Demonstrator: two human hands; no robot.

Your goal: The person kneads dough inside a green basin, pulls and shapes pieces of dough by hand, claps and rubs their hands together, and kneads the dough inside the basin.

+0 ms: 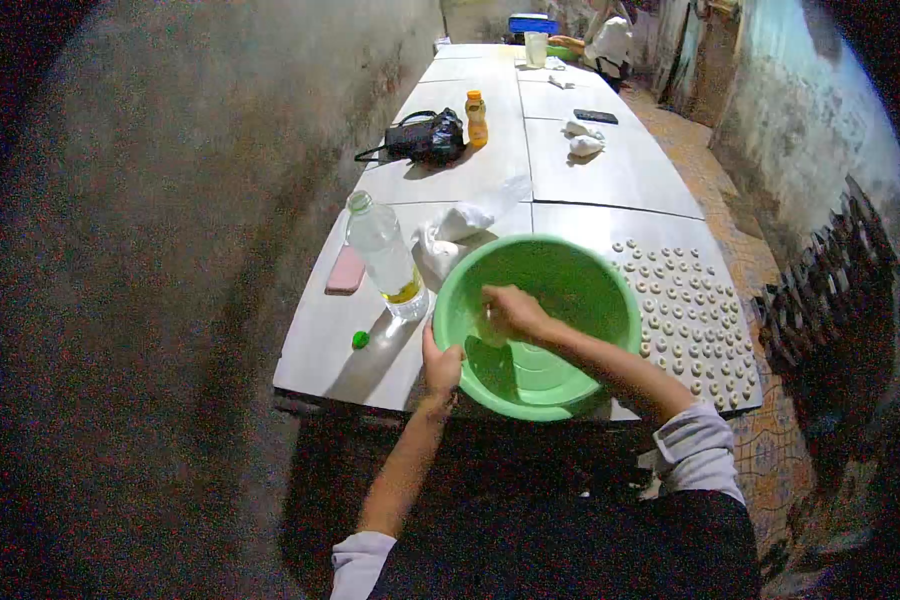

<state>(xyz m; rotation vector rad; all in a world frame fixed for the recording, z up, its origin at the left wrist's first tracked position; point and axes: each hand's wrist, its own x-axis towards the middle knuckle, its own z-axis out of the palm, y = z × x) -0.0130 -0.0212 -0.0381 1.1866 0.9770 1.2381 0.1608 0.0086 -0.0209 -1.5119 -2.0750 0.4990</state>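
A large green basin (610, 290) stands at the near edge of the white table. My left hand (442, 362) is closed on its left rim, thumb over the edge. Inside the basin, near its left wall, my right hand (513, 312) has its fingers curled together. A pale bit shows under the fingers, too small to name. To the left of the basin stands a clear plastic bottle (382, 255) without its cap, some liquid at the bottom. A green cap (360, 340) lies beside it. Behind the basin rests a white plastic bag (450, 238).
Rows of small round pale pieces (695, 320) cover the table right of the basin. A pink flat object (345, 271) lies behind the bottle. Farther back are a black bag (425, 138), an orange bottle (477, 120) and a phone (595, 117). Another person (608, 45) is at the far end.
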